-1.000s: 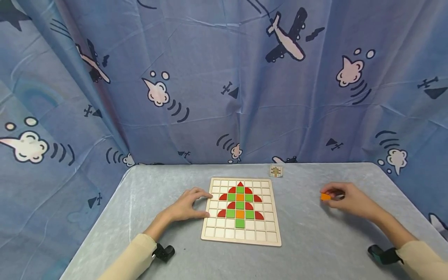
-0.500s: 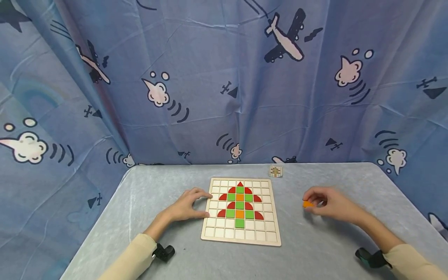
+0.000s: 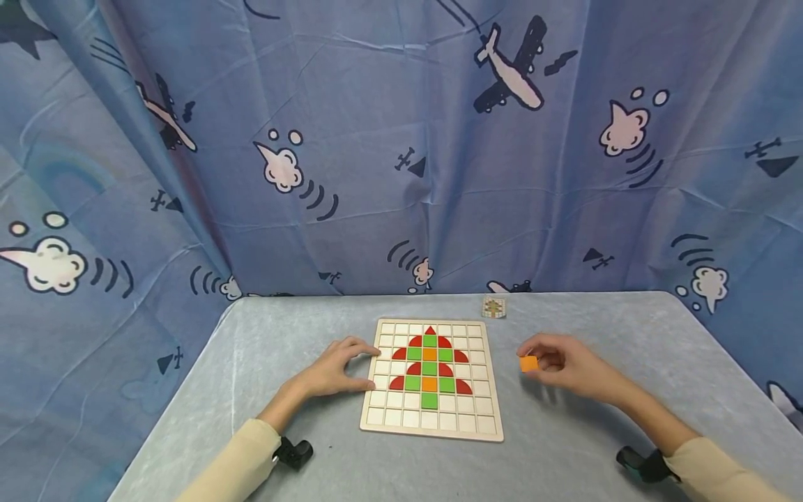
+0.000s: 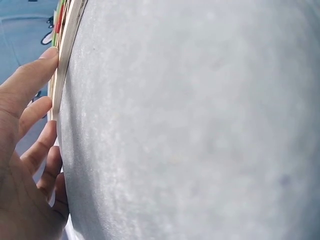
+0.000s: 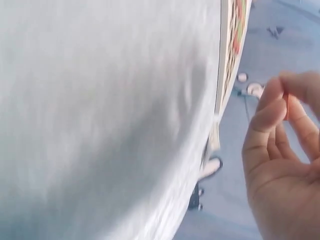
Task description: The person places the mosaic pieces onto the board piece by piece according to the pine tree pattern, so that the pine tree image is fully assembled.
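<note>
A square wooden grid board [image 3: 433, 434] lies on the table, with red, green and orange tiles set in a tree shape. At its left edge my left hand [image 3: 332, 368] rests with thumb and fingers spread, touching the rim; the left wrist view also shows those fingertips [image 4: 49, 54] against the board's side. Off the board's right side, my right hand [image 3: 567, 364] pinches an orange square tile [image 3: 528, 363] between thumb and fingers above the table. In the right wrist view only a thin orange edge of the tile [image 5: 286, 106] shows between the fingers.
A small pattern card [image 3: 494, 307] lies near the table's back edge, behind the board's right corner. The grey cloth-covered table [image 3: 288, 321] ends at a blue curtain [image 3: 351, 139] printed with planes and clouds. Black wrist straps [image 3: 293, 453] sit on both forearms.
My right hand has moved left toward the board, carrying the orange square tile. The left hand and the board have stayed in place.
</note>
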A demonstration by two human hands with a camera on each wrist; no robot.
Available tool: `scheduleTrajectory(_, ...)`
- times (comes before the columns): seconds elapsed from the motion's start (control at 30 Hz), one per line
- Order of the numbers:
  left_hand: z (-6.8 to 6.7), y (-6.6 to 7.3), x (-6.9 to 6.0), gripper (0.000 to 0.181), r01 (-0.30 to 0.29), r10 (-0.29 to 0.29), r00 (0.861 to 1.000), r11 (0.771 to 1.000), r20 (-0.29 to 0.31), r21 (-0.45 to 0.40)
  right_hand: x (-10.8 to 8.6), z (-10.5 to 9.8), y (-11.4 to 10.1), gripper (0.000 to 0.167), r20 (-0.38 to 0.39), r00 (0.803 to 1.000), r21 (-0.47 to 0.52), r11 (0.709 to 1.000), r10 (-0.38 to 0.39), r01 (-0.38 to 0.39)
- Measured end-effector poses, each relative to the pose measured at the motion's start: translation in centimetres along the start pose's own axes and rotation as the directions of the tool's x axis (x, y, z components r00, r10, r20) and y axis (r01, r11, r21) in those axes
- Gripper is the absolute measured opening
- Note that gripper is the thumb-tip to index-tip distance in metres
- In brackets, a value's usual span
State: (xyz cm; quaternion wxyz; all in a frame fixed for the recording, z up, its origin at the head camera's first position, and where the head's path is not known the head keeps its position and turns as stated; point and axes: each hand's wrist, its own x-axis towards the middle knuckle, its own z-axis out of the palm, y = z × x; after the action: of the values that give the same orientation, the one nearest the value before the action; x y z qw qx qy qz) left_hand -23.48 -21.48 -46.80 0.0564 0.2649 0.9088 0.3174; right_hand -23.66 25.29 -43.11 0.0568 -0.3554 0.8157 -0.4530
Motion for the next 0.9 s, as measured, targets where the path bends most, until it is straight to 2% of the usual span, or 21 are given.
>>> scheduleTrajectory(0.1, 0.0, -0.1, -0.1, 0.059, 0.006, -0.006, 1.0, 1.0, 0.004, 0.003, 0.3, 1.1, -0.5, 0.028, -0.009, 0.999, 0.021, 0.999, 0.035, -0.035)
scheduleTrajectory(0.3, 0.0, -0.3, -0.1, 0.059, 0.003, -0.003, 1.0, 1.0, 0.003, 0.0, 0.9, 3.1, -1.4, 0.029, -0.027, 0.995, -0.005, 0.995, 0.097, -0.097)
scheduleTrajectory(0.43, 0.0, -0.3, 0.0, 0.059, 0.001, -0.001, 1.0, 1.0, 0.003, 0.001, 1.3, 4.2, -1.9, 0.029, 0.014, 0.991, 0.014, 0.991, 0.133, -0.133)
scheduleTrajectory(0.53, 0.0, -0.2, 0.0, 0.059, -0.004, 0.004, 1.0, 1.0, -0.001, 0.002, 1.6, 4.9, -2.4, 0.03, 0.051, 0.985, 0.065, 0.983, 0.166, -0.169)
scheduleTrajectory(0.73, 0.0, -0.2, 0.0, 0.059, -0.005, 0.005, 1.0, 1.0, -0.002, 0.001, 1.9, 6.4, -3.0, 0.024, 0.093, 0.982, 0.257, 0.949, 0.165, -0.184)
scheduleTrajectory(0.8, 0.0, -0.2, 0.0, 0.059, 0.002, -0.002, 1.0, 1.0, 0.002, 0.0, 2.0, 6.7, -3.1, 0.02, 0.101, 0.983, 0.272, 0.946, 0.155, -0.177)
scheduleTrajectory(0.9, 0.0, -0.2, 0.0, 0.059, 0.008, -0.008, 1.0, 1.0, 0.008, -0.001, 2.3, 7.1, -3.3, 0.014, 0.104, 0.986, 0.244, 0.957, 0.131, -0.153)
